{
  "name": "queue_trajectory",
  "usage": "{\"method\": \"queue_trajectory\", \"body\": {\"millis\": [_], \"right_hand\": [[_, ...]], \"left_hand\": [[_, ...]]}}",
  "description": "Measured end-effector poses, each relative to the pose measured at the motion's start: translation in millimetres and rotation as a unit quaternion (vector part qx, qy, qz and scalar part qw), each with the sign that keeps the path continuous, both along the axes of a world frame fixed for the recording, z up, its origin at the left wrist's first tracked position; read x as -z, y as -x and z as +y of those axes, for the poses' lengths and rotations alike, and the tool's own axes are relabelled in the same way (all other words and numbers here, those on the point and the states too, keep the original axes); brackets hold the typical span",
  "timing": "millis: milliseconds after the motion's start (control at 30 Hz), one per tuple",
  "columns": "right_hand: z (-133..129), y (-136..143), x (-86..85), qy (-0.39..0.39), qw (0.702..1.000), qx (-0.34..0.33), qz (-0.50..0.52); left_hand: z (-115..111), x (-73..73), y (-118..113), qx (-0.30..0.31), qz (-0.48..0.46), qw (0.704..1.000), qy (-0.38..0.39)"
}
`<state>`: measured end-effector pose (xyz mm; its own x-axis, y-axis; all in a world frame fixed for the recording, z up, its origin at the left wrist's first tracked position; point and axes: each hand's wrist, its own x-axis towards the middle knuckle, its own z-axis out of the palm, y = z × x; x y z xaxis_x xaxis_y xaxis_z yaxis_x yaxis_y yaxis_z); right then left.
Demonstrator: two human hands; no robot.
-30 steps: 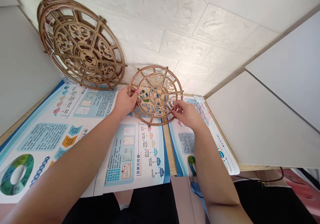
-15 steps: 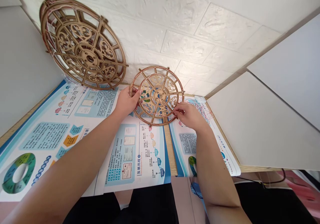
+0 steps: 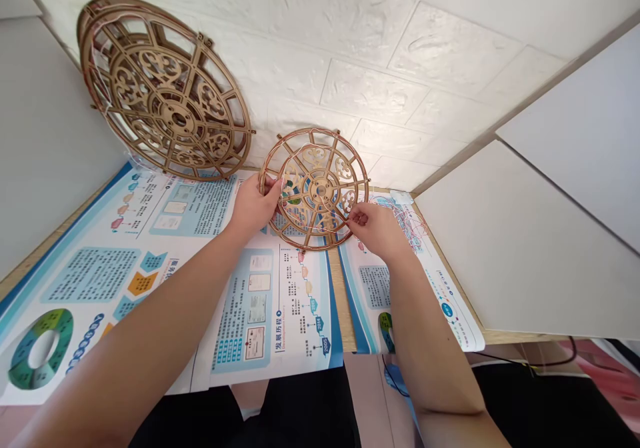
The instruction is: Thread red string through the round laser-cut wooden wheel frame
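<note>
Nearest to me, my two bare forearms run up from the bottom edge over the posters point(image 3: 150, 261) that cover the desk point(image 3: 339, 295); a strip of bare wood shows between two sheets.

My left hand point(image 3: 253, 205) grasps the small wheel point(image 3: 315, 188) at its left rim, thumb on the front face and fingers curled behind. My right hand point(image 3: 377, 228) is pinched at the wheel's lower right rim, thumb and forefinger closed on it; whether a thread is also caught between them I cannot tell.

The small wheel is a round wooden fretwork disc, so it has no long axis in its plane. It stands on edge, its bottom rim on the poster near the back of the desk, tilted back a little, its flat face towards me and its hub axis pointing at the wall.

Just right of my right hand lies a tangle of red thread point(image 3: 407, 221) on the poster.

Farther back and left, well apart, a large wheel point(image 3: 165, 88) of the same fretwork leans against the white wall point(image 3: 375, 48).
</note>
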<state>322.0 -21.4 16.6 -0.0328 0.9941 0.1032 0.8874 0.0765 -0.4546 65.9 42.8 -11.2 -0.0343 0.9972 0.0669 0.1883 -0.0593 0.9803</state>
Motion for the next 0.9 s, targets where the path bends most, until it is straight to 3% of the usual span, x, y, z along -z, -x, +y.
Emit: {"method": "queue_trajectory", "body": {"millis": [167,300,500,633,733,900], "right_hand": [[2,1,1.7,-0.02,1.0,0.021,0.007],[7,0,8.0,-0.066,0.997,-0.012,0.03],[9,-8,6.9,-0.087,0.986,-0.026,0.142],[12,-22,6.7,-0.162,0.961,0.089,0.204],[18,-33,12.9,-0.16,0.947,0.177,0.217],[26,-38,23.7,-0.151,0.942,0.194,0.23]], "left_hand": [[0,1.6,0,0.0,-0.004,1.0,-0.017],[-2,-2.1,0,0.0,0.0,1.0,-0.011],[1,1.2,2,0.002,-0.016,1.0,0.022],[4,6.3,4,0.013,-0.02,0.999,0.027],[3,5.8,4,0.019,-0.019,0.999,0.032],[2,1.8,2,0.022,-0.01,0.999,0.041]]}}
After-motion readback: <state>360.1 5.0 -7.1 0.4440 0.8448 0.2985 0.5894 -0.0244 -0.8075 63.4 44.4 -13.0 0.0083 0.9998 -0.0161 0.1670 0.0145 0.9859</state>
